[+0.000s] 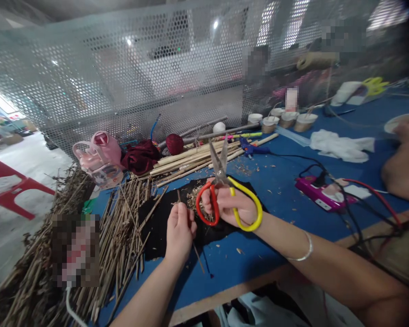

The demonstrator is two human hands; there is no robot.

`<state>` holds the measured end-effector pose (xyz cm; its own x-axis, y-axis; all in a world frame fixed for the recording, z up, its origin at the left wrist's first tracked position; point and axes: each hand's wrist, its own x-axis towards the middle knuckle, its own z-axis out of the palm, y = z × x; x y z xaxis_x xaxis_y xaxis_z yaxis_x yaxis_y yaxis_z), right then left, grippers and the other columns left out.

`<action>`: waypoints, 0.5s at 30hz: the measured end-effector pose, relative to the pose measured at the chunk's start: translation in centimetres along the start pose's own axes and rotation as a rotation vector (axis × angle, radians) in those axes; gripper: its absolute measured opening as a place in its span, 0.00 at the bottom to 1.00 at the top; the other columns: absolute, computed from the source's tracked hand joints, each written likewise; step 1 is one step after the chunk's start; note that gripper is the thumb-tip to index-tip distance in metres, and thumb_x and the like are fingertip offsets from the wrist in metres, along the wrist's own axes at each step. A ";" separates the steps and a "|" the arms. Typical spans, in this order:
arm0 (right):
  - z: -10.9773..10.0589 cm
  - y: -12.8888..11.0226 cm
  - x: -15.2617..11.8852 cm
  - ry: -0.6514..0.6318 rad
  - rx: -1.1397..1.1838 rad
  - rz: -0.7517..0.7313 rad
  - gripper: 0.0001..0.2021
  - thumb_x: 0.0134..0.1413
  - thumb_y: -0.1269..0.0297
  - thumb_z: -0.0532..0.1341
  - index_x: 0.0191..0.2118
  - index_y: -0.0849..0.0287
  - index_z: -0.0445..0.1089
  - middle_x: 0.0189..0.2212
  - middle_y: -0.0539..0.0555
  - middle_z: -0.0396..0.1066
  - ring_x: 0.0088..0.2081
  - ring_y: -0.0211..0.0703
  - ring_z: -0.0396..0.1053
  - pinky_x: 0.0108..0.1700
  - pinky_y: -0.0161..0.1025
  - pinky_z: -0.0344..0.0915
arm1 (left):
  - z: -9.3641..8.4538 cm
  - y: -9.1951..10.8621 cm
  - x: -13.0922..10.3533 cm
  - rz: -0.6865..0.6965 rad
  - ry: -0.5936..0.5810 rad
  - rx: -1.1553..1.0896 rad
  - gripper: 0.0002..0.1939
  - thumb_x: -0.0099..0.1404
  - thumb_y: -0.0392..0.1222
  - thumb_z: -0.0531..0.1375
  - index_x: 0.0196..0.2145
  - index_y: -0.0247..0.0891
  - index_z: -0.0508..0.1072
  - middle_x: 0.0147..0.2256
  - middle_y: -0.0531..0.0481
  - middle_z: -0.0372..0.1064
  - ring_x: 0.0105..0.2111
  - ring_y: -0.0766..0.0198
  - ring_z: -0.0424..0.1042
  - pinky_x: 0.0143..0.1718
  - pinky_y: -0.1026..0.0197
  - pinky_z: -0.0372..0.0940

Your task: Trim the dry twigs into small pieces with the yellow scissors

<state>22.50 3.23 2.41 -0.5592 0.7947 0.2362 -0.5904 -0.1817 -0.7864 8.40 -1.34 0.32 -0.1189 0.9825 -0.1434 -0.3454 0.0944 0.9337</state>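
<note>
My left hand [180, 231] is closed around a thin dry twig [198, 258], whose ends show above the thumb and below the fist. Close beside it, my right hand [233, 205] holds a pair of scissors [220, 172] with one red and one yellow handle. Their blades point away from me and stand apart, with nothing between them. Beneath both hands lies a black cloth [153, 243] with small plant clippings [192, 196] heaped on it. To the left, many cut stalks [117, 236] lie in a loose pile.
Pale sticks [182, 161], a dark red yarn ball [174, 144] and a pink bag [102, 154] line the back, before a perforated metal screen [139, 86]. At right are a blue glue gun [254, 149], white gloves [341, 145], a purple power strip [322, 194] with cables, and another person's arm [402, 163].
</note>
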 end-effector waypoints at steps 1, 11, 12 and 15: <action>0.1 0.4 -0.1 -0.004 0.021 0.014 0.12 0.41 0.68 0.61 0.36 0.57 0.62 0.29 0.51 0.64 0.29 0.36 0.62 0.32 0.36 0.60 | 0.1 0.0 -0.1 -0.009 -0.036 0.020 0.18 0.60 0.58 0.50 0.28 0.39 0.57 0.15 0.62 0.49 0.10 0.78 0.45 0.10 0.74 0.40; -0.2 1.1 -0.2 -0.072 -0.089 0.174 0.13 0.43 0.59 0.62 0.33 0.62 0.62 0.24 0.51 0.65 0.29 0.37 0.64 0.34 0.37 0.60 | 0.3 0.6 -0.2 0.057 -0.058 0.027 0.16 0.56 0.48 0.60 0.29 0.39 0.55 0.20 0.60 0.62 0.11 0.79 0.50 0.11 0.75 0.46; -0.1 0.9 -0.2 -0.072 -0.063 0.173 0.14 0.41 0.60 0.62 0.33 0.62 0.61 0.23 0.50 0.65 0.28 0.37 0.64 0.34 0.37 0.60 | 0.3 0.7 -0.3 0.065 -0.046 0.029 0.16 0.56 0.49 0.59 0.29 0.39 0.55 0.20 0.60 0.62 0.11 0.79 0.50 0.11 0.75 0.46; 0.1 0.5 -0.2 -0.015 -0.096 0.120 0.14 0.40 0.62 0.63 0.33 0.60 0.60 0.20 0.46 0.61 0.24 0.35 0.61 0.33 0.38 0.59 | 0.3 0.7 -0.6 0.102 0.011 0.047 0.16 0.59 0.54 0.54 0.30 0.39 0.57 0.23 0.58 0.63 0.10 0.80 0.50 0.10 0.74 0.45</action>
<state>22.20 2.91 2.01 -0.6313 0.7619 0.1447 -0.4608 -0.2184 -0.8602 8.53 -1.82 1.17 -0.1615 0.9856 -0.0499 -0.2872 0.0014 0.9579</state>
